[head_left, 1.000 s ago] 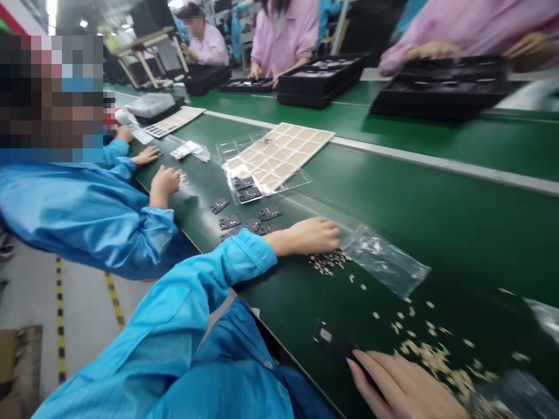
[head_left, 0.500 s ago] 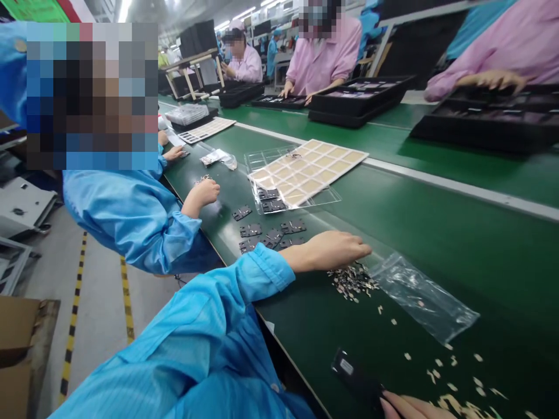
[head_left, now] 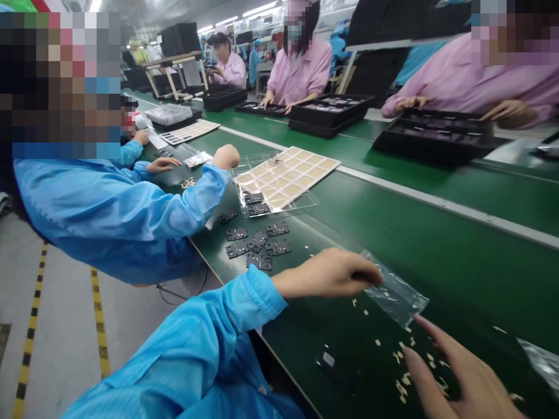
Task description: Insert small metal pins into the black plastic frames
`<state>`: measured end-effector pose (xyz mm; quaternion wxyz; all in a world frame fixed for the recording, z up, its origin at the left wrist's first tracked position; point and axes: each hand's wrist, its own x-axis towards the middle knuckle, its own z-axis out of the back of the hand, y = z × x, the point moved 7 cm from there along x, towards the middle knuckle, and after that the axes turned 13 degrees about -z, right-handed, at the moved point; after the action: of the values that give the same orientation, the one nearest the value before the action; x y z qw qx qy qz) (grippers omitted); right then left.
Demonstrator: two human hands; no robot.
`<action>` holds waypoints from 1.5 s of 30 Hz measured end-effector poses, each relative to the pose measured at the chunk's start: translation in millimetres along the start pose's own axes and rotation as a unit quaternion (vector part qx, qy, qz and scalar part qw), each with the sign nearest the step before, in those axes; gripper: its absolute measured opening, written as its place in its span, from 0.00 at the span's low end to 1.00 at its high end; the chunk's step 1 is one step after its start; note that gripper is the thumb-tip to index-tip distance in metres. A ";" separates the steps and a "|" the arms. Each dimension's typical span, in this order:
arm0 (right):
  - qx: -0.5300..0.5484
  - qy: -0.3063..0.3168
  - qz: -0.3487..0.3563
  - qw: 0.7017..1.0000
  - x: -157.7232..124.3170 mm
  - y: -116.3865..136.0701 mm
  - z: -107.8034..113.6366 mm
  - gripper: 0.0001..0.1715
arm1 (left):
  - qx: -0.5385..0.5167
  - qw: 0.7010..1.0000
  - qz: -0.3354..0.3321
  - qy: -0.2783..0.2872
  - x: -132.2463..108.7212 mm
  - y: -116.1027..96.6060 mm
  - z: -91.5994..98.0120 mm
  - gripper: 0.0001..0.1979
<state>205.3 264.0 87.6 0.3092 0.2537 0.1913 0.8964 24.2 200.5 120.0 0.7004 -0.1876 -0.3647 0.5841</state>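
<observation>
My left hand [head_left: 332, 273] reaches across the table with curled fingers at the near end of a clear plastic bag [head_left: 397, 297], closed on its edge. My right hand [head_left: 467, 366] is open at the lower right, thumb and forefinger spread. Its forefinger tip is close to the bag's far corner; whether it touches I cannot tell. Small light metal pieces [head_left: 406, 378] lie scattered beside and below the right hand. A dark object with a pale label [head_left: 325, 358] lies on the table to the left of these pieces, its outline partly lost against the dark surface.
Flat black parts [head_left: 258, 241] lie beyond my left forearm. Behind them a gridded cream sheet [head_left: 301, 174] rests on a clear tray [head_left: 305, 201]. A co-worker in a blue sleeve [head_left: 174, 203] works at my left. People in pink handle black trays [head_left: 428, 139] across the green table [head_left: 437, 256].
My right hand has let go of the dark object and opened towards the bag. My left hand has moved onto the bag's end, and the heap of small pieces beneath it no longer shows.
</observation>
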 end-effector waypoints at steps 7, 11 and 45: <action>0.177 0.070 -0.214 0.958 11.5 -6.4 -20.3 0.18 | -0.129 0.990 0.005 0.055 -4.3 -12.6 -42.0 0.10; 0.203 0.039 -0.197 0.958 4.9 -7.0 -18.6 0.13 | -0.090 0.994 -0.029 0.055 -5.7 -14.9 -43.8 0.09; -0.019 -0.140 0.097 0.985 -5.5 48.7 12.4 0.09 | 0.174 0.961 -0.213 -0.007 -13.8 -33.4 -66.1 0.15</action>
<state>193.9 226.8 120.1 0.2492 0.3885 0.1038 0.8810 94.5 189.8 95.1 0.8281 0.0236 -0.2938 0.4769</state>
